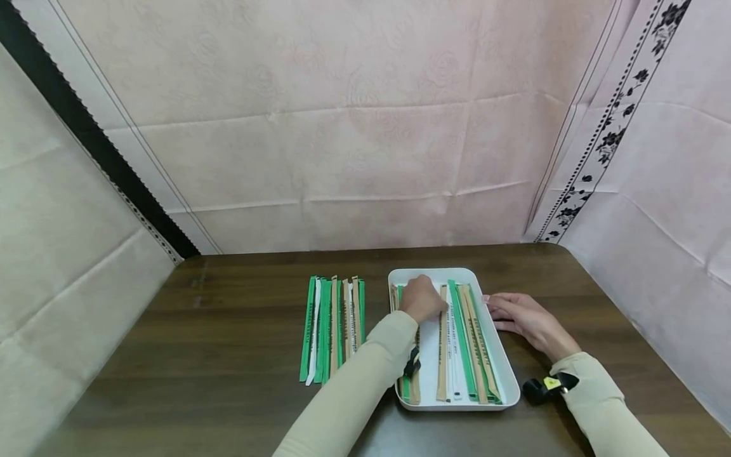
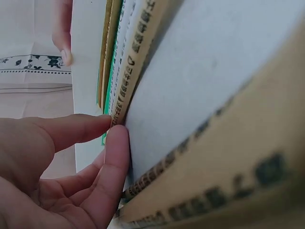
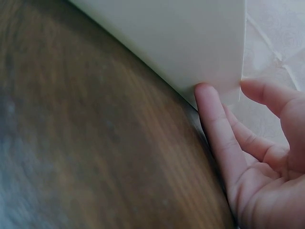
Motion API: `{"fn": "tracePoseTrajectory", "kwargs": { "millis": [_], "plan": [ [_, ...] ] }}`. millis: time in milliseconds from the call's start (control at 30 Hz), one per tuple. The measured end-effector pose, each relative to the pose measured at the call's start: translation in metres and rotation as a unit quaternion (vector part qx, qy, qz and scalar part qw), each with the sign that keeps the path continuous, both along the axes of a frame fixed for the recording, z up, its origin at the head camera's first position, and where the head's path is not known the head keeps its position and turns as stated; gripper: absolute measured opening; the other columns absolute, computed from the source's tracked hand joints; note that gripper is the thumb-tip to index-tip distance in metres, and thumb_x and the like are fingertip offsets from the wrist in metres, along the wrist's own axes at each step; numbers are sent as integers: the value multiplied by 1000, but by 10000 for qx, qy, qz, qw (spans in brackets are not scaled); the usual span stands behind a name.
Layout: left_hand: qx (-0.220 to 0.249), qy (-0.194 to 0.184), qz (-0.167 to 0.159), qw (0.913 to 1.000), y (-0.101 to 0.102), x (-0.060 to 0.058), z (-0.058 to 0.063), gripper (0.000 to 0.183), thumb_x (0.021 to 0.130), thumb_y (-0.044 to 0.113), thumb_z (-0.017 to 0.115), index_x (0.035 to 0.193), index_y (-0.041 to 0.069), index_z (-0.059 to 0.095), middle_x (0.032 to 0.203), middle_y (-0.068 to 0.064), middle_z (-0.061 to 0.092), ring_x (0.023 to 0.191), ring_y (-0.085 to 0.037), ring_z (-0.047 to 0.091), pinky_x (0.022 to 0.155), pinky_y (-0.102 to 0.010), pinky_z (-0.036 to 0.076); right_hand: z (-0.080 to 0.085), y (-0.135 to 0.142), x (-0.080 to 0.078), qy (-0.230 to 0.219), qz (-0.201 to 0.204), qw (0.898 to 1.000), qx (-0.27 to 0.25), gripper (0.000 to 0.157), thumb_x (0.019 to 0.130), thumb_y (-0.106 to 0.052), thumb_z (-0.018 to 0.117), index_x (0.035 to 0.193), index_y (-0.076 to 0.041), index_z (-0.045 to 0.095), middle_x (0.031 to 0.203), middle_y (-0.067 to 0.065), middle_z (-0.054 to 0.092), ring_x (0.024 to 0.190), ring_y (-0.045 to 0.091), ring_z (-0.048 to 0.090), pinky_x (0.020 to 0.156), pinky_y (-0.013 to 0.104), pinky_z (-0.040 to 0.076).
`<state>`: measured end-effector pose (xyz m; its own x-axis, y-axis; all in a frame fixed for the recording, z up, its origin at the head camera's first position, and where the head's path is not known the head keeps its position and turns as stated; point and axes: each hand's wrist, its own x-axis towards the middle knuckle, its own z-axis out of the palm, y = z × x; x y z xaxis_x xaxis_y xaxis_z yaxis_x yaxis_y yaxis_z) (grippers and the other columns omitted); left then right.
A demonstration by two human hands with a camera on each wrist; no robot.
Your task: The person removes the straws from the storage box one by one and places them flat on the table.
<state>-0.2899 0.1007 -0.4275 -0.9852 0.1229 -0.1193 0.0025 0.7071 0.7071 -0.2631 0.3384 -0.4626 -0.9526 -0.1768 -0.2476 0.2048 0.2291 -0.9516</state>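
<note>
My left hand reaches into the white tray. Its thumb and index finger pinch the far end of a tan chopstick packet, a long narrow sleeve with dark printed characters. Beside that packet lie white packets, a green one and more tan ones. A second group of packets lies along the tray's left wall, partly hidden by my left arm. At the tray's right side, my right hand touches the rim with its thumb and the outer wall with fairly straight fingers.
Left of the tray, a row of green, white and tan packets lies on the dark wooden table; my left sleeve covers its near right part. Pale cloth hangs behind the table and at both sides.
</note>
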Motion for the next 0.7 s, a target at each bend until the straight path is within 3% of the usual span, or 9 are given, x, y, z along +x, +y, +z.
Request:
{"fn": "tracePoseTrajectory", "kwargs": {
  "millis": [167, 333, 533, 700],
  "plan": [
    [429, -222, 196, 9986, -4, 0, 1, 20, 87, 12, 86, 84, 2, 69, 60, -5, 67, 51, -14, 65, 47, -21, 45, 2, -2, -1, 59, -24, 10000, 29, 58, 109, -34, 61, 144, 11, 53, 113, 3, 73, 101, 12, 71, 89, 29, 62],
    [1123, -294, 149, 9931, -11, 2, 6, 20, 88, 11, 85, 75, 5, 71, 59, -6, 71, 57, -18, 73, 54, -21, 47, 1, -1, 1, 81, 61, 9999, 93, 61, 110, -36, 59, 146, 13, 49, 113, 4, 72, 101, 12, 70, 90, 29, 62],
    [1913, -458, -35, 9805, -28, 2, 19, 10, 92, 11, 83, 87, 5, 76, 75, -3, 72, 64, -15, 71, 74, -31, 63, 0, 0, 2, -4, -4, 9998, 180, 63, 109, -38, 61, 146, 12, 49, 114, 5, 71, 103, 13, 70, 91, 29, 61],
    [2587, -775, -75, 9628, -49, -1, 34, 11, 94, 7, 80, 101, 0, 77, 88, -7, 74, 70, -17, 72, 89, -45, 63, -1, -1, 0, 5, 43, 9998, 177, 63, 109, -38, 61, 146, 12, 50, 114, 4, 71, 103, 13, 70, 91, 29, 61]
  ]
}}
